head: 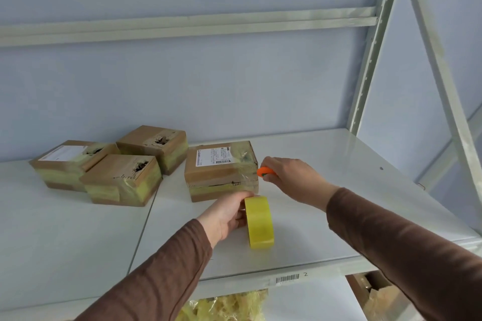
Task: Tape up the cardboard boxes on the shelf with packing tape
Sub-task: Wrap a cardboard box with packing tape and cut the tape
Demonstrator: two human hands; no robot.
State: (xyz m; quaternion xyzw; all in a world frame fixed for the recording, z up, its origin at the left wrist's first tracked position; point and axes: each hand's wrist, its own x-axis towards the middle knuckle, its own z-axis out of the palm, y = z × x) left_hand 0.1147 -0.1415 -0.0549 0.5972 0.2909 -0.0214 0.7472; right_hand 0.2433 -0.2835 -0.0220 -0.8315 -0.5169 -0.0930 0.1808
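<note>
Boxes (220,171) matt brown cardboard; tape roll (259,221) glossy yellow plastic; shelf (326,190) smooth painted metal.

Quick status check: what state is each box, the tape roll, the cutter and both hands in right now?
Labelled box: on shelf, taped, side seam gaping.
Three boxes at left: clustered, yellow tape around sides, tops torn.
Tape roll: on edge, held by left hand.
Orange cutter: gripped by right hand, at the labelled box's right edge.

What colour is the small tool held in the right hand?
Orange: the small tool in the right hand shows in the head view.
</note>
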